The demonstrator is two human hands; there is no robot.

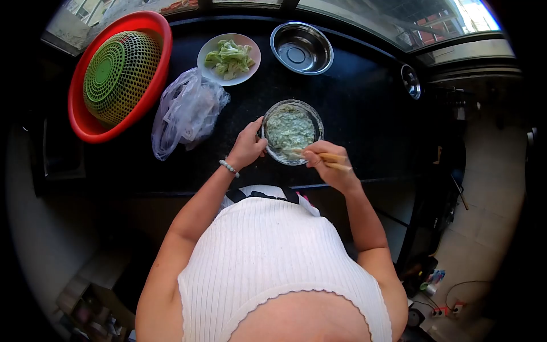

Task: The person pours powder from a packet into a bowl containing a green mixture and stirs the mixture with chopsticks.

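A clear glass bowl point(321, 121) stands on the dark counter in front of me, filled with a thick, pale green-and-white mixture point(289, 126). My left hand point(248, 145), with a beaded bracelet at the wrist, grips the bowl's left side, thumb near the rim and fingers around the outer wall. In my right hand point(335, 164) is a pair of wooden chopsticks point(338, 166), their thick ends sticking out to the right. The chopsticks' tips reach into the mixture at the lower right of the bowl.
Behind the bowl are a white plate point(201, 56) of cut pale-green leaves point(230, 59) and a steel basin point(302, 48). Left of it lies a clear plastic bag point(191, 111), beside a red basin point(162, 34) holding a green colander point(122, 77). A small metal dish point(410, 81) sits far right.
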